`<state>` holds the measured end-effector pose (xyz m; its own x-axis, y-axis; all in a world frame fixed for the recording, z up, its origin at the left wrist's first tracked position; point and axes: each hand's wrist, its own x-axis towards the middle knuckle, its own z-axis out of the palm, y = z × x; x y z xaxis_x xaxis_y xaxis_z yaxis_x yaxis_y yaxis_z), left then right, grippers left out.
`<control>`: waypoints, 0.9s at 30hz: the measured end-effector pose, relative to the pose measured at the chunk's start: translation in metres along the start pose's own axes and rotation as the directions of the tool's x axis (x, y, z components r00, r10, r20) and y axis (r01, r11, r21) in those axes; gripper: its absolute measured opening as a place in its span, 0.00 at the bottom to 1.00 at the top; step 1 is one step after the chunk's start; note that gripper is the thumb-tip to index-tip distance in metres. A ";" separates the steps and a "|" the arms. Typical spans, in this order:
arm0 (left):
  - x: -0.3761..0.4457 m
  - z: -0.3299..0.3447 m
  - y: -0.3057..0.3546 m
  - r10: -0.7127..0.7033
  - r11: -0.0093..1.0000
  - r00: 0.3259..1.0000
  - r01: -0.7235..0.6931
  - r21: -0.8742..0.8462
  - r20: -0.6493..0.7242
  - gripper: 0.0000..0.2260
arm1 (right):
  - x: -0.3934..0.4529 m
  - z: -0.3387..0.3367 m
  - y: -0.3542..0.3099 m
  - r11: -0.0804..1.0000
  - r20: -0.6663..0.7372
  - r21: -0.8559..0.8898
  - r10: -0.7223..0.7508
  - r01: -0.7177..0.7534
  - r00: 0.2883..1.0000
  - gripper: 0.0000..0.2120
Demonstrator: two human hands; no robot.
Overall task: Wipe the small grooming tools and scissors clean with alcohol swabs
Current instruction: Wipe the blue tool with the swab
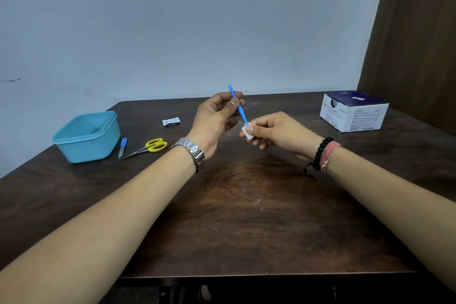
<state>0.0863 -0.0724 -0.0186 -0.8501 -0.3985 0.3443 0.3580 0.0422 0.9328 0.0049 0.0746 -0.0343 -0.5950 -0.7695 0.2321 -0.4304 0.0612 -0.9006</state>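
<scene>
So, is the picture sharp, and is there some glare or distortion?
Head view: soft, even light; a dull sheen on the table between the forearms; wide-angle bending at the edges; the print on the swab box too blurred to read; the blue tool fairly sharp.

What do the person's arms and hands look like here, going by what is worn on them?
Both forearms are bare, with no sleeves in view. The left wrist carries a silver metal link watch. The right wrist carries a black beaded bracelet and a wrap of pink thread beside it. No rings or gloves show.
</scene>
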 end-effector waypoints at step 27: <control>-0.008 0.011 -0.012 -0.185 0.981 0.949 0.164 0.100 0.254 0.14 | 0.003 -0.009 -0.004 0.986 -0.212 0.150 -0.033 0.066 0.977 0.08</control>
<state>0.0849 -0.0595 -0.0312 -0.9713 -0.1534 0.1818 0.1733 0.0672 0.9826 -0.0010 0.0779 -0.0272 -0.7106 -0.6192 0.3341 -0.3618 -0.0856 -0.9283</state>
